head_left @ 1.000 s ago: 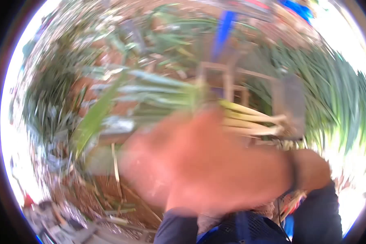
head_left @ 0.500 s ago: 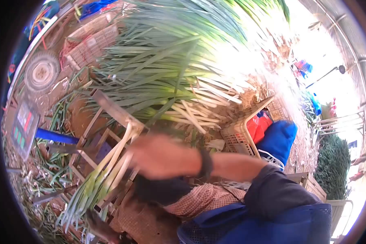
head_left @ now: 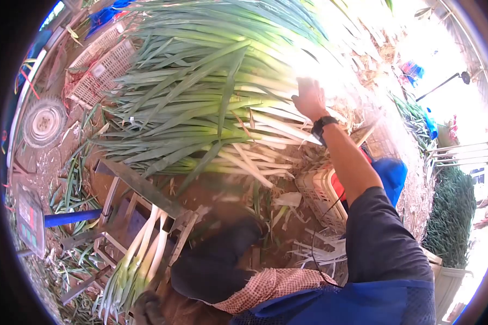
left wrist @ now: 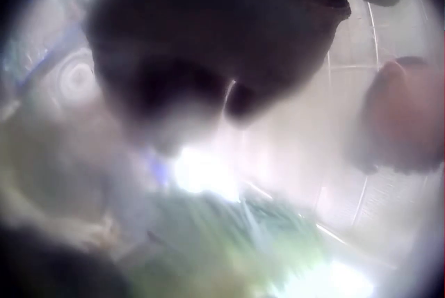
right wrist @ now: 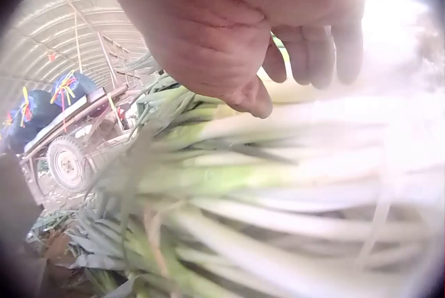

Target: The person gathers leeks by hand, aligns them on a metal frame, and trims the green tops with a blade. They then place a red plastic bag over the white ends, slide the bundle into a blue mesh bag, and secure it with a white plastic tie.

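My right hand (head_left: 310, 99), a dark watch on its wrist, is stretched over the pale stems at the right side of a large leek pile (head_left: 200, 114). In the right wrist view its fingers (right wrist: 306, 51) are extended, palm down and close over the white shanks, gripping nothing. A small bunch of leeks (head_left: 141, 252) lies on the stand (head_left: 152, 192), white ends up against a flat metal plate. Dark against the light, my left hand (left wrist: 208, 47) has loosely bent fingers with nothing seen in them; in the head view it is a blur beyond a dark sleeve (head_left: 217, 260).
Near my right forearm stands a plastic crate (head_left: 317, 203) with a blue bag (head_left: 390, 176). At left are a scale display (head_left: 31, 219) on a blue post, a wheel (head_left: 43, 123) and another crate (head_left: 103, 76). Leaf scraps (head_left: 322, 246) litter the ground.
The head view has turned right towards the leek pile. My right hand has left the small bunch on the stand and moved up and right to the pile.
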### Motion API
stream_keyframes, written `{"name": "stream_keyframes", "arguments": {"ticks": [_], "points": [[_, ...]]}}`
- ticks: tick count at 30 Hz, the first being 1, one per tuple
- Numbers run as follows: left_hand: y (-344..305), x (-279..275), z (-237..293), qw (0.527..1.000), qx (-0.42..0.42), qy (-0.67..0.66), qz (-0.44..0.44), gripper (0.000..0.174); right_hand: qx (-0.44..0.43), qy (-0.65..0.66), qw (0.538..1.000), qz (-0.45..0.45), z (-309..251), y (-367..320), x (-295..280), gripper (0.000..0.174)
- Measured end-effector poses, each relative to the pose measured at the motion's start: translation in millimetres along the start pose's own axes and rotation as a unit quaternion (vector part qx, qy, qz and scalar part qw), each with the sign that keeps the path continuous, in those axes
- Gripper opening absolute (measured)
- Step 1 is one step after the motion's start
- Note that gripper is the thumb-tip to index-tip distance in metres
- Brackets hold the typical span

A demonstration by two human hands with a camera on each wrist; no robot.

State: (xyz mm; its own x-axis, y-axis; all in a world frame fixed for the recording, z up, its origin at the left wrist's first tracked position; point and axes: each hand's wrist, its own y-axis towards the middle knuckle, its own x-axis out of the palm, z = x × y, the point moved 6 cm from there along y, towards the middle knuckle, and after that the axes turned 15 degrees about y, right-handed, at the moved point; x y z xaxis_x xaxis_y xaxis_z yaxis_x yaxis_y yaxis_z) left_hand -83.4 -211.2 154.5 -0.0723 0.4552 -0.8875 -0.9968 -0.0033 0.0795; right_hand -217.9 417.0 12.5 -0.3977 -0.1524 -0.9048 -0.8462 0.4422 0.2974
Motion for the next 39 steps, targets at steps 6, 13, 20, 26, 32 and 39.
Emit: {"name": "stream_keyframes", "arguments": {"ticks": [6, 13, 20, 26, 32, 39], "points": [[6.7, 78.6, 22.2, 0.972, -0.048, -0.220, -0.071, 0.023, 0.069, -0.067, 0.994, -0.060, 43.0, 18.8, 23.9, 0.034], [9.0, 83.8, 46.0, 0.969, -0.091, -0.207, -0.101, 0.021, 0.083, -0.039, 0.992, -0.092, 43.7, 8.7, 26.7, 0.030], [14.5, 101.5, 42.6, 0.959, -0.071, -0.259, -0.095, 0.020, 0.088, -0.005, 0.968, -0.237, 21.4, 23.8, 1.4, 0.040], [27.9, 120.8, 79.4, 0.921, -0.104, -0.344, -0.147, 0.024, 0.124, 0.254, 0.861, -0.423, -91.7, -72.9, -40.4, 0.046], [44.3, 216.9, 148.3, 0.688, -0.235, -0.590, -0.350, 0.043, 0.088, 0.387, 0.733, -0.552, -184.6, -179.1, -37.1, 0.042], [55.3, 279.7, 142.8, 0.650, -0.217, -0.603, -0.409, 0.042, -0.069, 0.258, 0.893, -0.363, -81.5, -66.5, 7.9, 0.027]]}}
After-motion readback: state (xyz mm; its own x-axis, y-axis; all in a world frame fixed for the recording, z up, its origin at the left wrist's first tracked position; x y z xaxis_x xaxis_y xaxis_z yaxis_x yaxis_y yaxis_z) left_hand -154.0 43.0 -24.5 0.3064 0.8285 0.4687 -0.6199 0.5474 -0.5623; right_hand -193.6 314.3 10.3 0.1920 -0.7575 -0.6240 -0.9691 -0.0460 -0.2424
